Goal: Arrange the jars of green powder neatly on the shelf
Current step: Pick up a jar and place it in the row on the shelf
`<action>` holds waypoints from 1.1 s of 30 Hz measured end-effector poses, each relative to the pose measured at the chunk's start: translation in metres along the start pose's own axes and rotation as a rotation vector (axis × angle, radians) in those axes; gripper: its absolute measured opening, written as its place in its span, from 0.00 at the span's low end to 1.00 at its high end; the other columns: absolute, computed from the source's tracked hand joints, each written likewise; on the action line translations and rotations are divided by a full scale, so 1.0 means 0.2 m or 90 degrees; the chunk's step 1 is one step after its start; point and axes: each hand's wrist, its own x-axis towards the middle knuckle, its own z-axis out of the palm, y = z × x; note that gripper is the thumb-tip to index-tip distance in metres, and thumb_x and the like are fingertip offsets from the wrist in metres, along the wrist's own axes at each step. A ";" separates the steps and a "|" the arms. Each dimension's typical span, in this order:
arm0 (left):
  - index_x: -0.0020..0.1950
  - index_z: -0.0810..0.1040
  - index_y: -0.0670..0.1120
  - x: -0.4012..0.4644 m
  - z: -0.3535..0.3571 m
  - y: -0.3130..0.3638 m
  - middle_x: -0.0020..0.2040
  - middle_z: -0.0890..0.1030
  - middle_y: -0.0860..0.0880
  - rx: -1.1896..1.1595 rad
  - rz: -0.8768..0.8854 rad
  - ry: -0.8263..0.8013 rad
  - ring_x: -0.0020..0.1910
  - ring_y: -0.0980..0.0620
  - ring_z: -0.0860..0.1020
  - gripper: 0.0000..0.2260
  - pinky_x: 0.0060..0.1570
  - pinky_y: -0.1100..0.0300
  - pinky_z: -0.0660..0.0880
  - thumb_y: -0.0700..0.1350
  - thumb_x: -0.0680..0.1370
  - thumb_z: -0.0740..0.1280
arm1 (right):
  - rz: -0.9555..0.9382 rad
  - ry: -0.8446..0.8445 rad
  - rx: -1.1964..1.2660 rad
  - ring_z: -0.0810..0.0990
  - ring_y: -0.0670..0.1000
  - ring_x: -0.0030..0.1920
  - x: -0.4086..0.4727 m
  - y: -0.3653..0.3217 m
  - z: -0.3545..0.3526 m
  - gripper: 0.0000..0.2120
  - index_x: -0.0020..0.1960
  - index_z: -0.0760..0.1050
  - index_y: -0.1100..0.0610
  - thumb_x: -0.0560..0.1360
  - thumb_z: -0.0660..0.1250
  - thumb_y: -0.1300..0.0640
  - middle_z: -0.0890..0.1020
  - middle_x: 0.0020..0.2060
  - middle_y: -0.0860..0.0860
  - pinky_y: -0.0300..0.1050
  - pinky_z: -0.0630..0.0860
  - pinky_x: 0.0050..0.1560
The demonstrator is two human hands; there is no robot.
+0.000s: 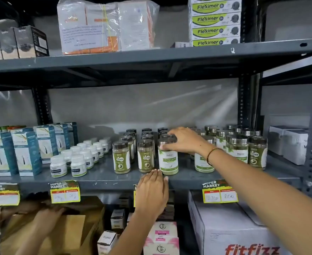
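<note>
My right hand (183,139) grips the top of a steel-lidded jar of green powder (168,161) with a white and green label, standing at the front of the grey shelf (103,178). My left hand (152,190) rests flat on the shelf's front edge just below that jar, holding nothing. More steel-lidded green powder jars (237,148) stand clustered to the right, one (204,162) partly hidden behind my wrist. To the left, rows of dark-lidded jars of olive powder (121,157) run front to back.
Small white bottles (78,160) and blue-white cartons (25,151) fill the shelf's left side; white boxes (291,142) sit far right. Another person's hand (48,216) touches a cardboard box (72,230) below left. A white "fitfizz" box (230,232) sits underneath.
</note>
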 end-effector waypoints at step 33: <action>0.56 0.81 0.40 0.01 -0.01 0.02 0.54 0.83 0.42 -0.013 0.019 0.014 0.56 0.46 0.79 0.21 0.59 0.52 0.72 0.50 0.79 0.53 | 0.086 0.092 0.217 0.82 0.48 0.52 -0.36 0.13 -0.50 0.29 0.55 0.82 0.53 0.63 0.77 0.36 0.84 0.50 0.47 0.42 0.80 0.49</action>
